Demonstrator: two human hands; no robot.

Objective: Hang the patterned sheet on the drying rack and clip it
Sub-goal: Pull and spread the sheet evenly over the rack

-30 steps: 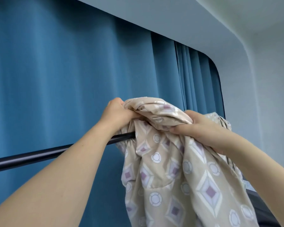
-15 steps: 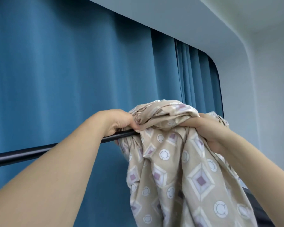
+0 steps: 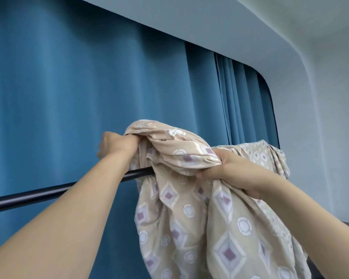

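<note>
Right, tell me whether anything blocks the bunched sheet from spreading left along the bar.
Nothing visible does: left of the beige patterned sheet, the dark metal bar runs bare; only the left hand gripping the sheet crosses it.

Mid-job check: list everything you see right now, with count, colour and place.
patterned sheet: one, beige with purple diamonds and white circles, bunched over the rail, hanging down at centre right
rail: one, black, running from the left edge up to the sheet
curtain: blue, pleated, behind the rail
wall: pale grey, right side and above
left hand: one, gripping the sheet's bunched top above the rail
right hand: one, gripping a fold of sheet, right of centre
</note>
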